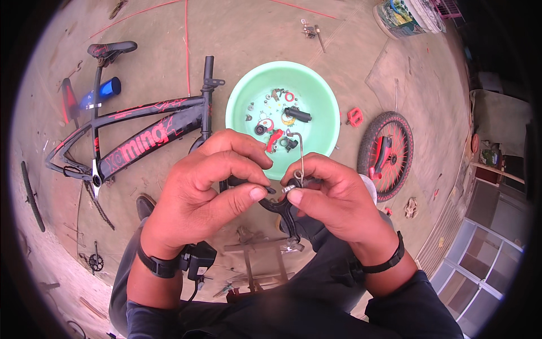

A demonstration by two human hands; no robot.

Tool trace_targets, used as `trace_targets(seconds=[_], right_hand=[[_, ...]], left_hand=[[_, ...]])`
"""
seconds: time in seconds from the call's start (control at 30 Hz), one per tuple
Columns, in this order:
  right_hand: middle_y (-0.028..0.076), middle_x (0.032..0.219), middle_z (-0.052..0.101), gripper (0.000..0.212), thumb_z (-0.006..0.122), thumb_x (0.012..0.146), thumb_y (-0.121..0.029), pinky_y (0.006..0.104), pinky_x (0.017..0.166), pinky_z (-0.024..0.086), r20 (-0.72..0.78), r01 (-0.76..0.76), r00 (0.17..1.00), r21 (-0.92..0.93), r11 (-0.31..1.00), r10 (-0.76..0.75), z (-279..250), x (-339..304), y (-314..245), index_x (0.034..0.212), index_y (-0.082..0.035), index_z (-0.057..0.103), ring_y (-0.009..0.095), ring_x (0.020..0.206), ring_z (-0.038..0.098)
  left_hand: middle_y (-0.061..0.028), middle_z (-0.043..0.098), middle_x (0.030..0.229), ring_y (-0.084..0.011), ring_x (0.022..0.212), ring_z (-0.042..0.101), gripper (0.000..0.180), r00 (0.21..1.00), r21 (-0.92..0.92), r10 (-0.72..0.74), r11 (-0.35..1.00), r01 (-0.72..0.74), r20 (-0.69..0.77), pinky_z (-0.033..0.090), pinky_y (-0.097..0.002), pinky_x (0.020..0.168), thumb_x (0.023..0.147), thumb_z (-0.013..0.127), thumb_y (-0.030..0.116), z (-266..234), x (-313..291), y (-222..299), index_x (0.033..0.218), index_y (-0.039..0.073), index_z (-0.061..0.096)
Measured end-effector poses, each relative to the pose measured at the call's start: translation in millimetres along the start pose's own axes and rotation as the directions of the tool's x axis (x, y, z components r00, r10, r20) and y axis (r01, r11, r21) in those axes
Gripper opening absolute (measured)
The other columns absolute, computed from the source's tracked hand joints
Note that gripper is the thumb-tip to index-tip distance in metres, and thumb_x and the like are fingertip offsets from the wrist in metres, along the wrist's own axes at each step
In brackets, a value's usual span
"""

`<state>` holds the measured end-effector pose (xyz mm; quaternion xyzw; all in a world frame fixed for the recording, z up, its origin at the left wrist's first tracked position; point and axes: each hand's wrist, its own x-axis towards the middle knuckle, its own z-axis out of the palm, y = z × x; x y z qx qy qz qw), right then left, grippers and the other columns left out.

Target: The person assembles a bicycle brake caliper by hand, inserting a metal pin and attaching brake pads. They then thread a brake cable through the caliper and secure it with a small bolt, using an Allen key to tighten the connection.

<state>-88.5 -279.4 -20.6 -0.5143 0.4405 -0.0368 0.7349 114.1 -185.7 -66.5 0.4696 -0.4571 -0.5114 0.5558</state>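
My left hand (212, 189) pinches the end of a small dark piece between thumb and index finger, its other fingers curled above. Close beside it, my right hand (333, 198) grips a small silver threaded-looking fitting (289, 189) between thumb and fingers. From that grip a thin metal rod (302, 153) with a bent dark tip rises over the basin. Just under both hands is a black curved, forked bicycle part (288, 217), partly hidden by the fingers. The two pinched pieces nearly meet; whether they touch, I cannot tell.
A mint-green basin (234, 113) with loose bicycle parts sits ahead. On the left lies a black-and-red bicycle frame (152, 135) with its saddle (113, 50). To the right are a small wheel (389, 155) and a red pedal (354, 117). A bucket (406, 20) stands far right.
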Motion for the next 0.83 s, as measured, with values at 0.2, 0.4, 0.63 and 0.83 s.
trace_targets(seconds=[0.2,0.4,0.63,0.83], right_hand=[[0.003,0.104,0.06,0.023,0.064,0.094,-0.004,0.0213,0.069,0.051,0.04,0.063,0.997,0.029,0.998,-0.064,1.2,-29.4,14.2,0.116,0.002,0.06,0.007,0.088,0.06],[0.003,0.103,0.063,0.028,0.068,0.093,-0.009,0.021,0.067,0.052,0.097,0.133,0.985,0.081,0.988,-0.141,2.4,-51.0,27.5,0.118,0.003,0.061,0.007,0.087,0.061],[0.004,0.102,0.066,0.035,0.069,0.094,-0.016,0.0227,0.068,0.055,0.197,0.064,0.977,0.109,0.992,-0.085,-1.6,-60.2,26.1,0.123,0.001,0.061,0.009,0.088,0.062],[0.0,0.096,0.065,0.038,0.072,0.093,-0.028,0.0239,0.065,0.05,0.23,0.068,0.968,0.138,0.988,-0.099,-5.4,-61.4,29.6,0.12,-0.003,0.063,0.006,0.082,0.058]], left_hand=[[-0.0094,0.063,0.103,-0.0228,0.101,0.06,0.008,0.998,0.087,0.008,0.996,-0.013,0.065,0.047,-0.0344,0.089,0.086,0.072,0.005,26.9,-15.4,13.0,0.092,0.002,0.067],[-0.0085,0.063,0.1,-0.021,0.097,0.061,0.009,0.999,0.091,0.012,0.996,-0.017,0.051,0.048,-0.0327,0.086,0.087,0.071,0.003,45.3,-39.0,24.5,0.094,0.002,0.067],[-0.0083,0.065,0.098,-0.0209,0.092,0.062,0.01,0.995,0.158,0.091,0.984,-0.083,-0.046,0.049,-0.0327,0.084,0.087,0.071,0.002,60.9,-56.1,34.2,0.096,0.003,0.066],[-0.0081,0.065,0.1,-0.0242,0.093,0.062,0.017,0.992,0.255,0.123,0.961,-0.11,-0.034,0.05,-0.0325,0.084,0.087,0.071,0.004,64.2,-60.8,39.6,0.103,0.005,0.067]])
